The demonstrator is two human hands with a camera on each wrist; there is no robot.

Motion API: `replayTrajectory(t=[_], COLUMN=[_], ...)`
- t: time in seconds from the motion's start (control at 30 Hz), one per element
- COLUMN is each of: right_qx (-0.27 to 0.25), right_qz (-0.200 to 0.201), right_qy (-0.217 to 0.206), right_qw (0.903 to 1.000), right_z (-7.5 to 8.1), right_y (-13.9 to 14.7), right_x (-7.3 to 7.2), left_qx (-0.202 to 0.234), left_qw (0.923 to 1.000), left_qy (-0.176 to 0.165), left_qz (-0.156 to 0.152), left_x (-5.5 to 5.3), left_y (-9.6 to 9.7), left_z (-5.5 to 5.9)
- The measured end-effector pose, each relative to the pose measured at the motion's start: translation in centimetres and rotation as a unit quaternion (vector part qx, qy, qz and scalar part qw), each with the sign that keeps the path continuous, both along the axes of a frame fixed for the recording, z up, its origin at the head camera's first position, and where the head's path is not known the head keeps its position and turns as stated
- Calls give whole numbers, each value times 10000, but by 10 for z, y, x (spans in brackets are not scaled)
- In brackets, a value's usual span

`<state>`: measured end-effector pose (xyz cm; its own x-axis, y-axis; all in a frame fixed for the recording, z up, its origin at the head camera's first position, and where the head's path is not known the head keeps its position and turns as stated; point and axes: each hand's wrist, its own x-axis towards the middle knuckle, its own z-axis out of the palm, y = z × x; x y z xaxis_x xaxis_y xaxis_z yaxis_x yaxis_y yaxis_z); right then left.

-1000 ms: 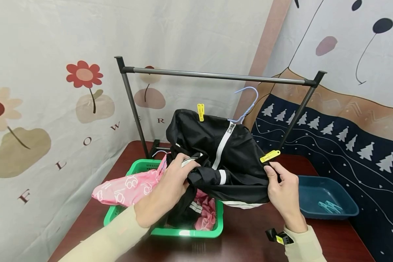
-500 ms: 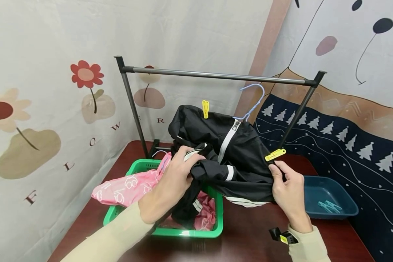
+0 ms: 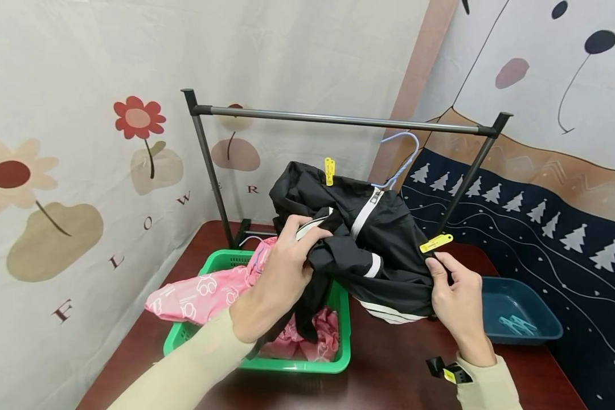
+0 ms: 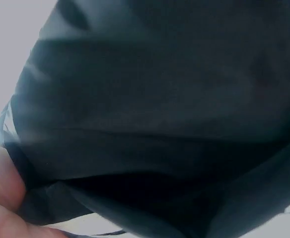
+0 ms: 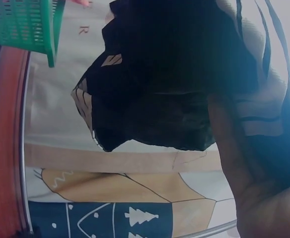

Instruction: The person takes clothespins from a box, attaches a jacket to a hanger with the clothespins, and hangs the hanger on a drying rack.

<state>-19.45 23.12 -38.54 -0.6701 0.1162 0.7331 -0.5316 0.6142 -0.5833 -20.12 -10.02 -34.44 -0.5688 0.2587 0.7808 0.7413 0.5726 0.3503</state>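
Note:
A black zip jacket with a white zip and white stripes is held up in front of the rack, on a blue hanger. My left hand pinches bunched black fabric at the jacket's left, with a white-striped edge at the fingertips. In the left wrist view, dark cloth fills most of the picture. My right hand grips the jacket's right side, thumb on the cloth, just below a yellow clothespin. A second yellow clothespin is on the upper edge.
Behind the jacket stands a metal rack with a horizontal rail. A green basket with pink patterned clothing sits below my left hand. To the right is a dark blue tray holding light blue clothespins.
Both hands and the jacket have moved to the right by a small amount. The dark cloth hanging over the basket has shifted right, showing more of the pink clothing. Both holds stay the same.

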Motion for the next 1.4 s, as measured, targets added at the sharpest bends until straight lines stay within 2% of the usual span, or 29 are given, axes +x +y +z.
replayTrajectory(t=[0.23,0.53,0.9,1.1,1.27,1.4], right_qx=[63,68,85,47,34,-9], right_qz=[-92,-253,-622,-747,-880,-947], right_qy=[120,173,134,173,133,148], right_qw=[9999,9995,9979,9970,9960,9954], right_z=[3,12,24,27,28,28], right_y=[5,14,30,40,45,49], right_x=[0,-3,-7,-8,-11,-11], left_qx=[492,1073,1746,2294,2809,3243], left_qw=[9987,9939,9839,9723,9584,9442], left_qy=[-82,107,126,184,198,115], left_qz=[-39,-249,-362,-421,-466,-569], left_x=[-3,-15,-25,-25,-27,-28], left_y=[15,40,79,108,128,143], left_z=[13,29,35,41,43,43])
